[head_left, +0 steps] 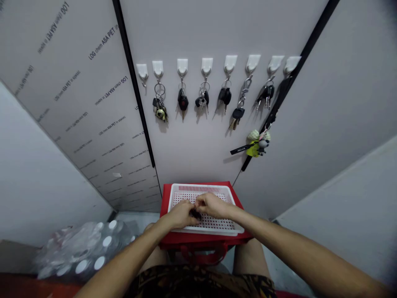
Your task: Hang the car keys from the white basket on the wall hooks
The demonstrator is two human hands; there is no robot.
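Over a white perforated plastic basket [231,225], my left hand [182,214] is closed around a small dark object [195,214] that looks like a bunch of keys. Its details are mostly hidden by my fingers. The fingers of my right hand [211,205] pinch at the upper side of the same object, and both hands nearly touch. Beyond them on the wall, a row of white hooks bears several key sets, among them one with a brass-coloured piece [160,111] and one on a long chain [243,95].
The basket rests on a red box-like stand [235,194] with a front handle [204,253], between my knees. A black lanyard with a yellow-green plush charm [254,147] hangs at the right end. Plastic-wrapped bottles [89,248] with white caps stand on the lower left.
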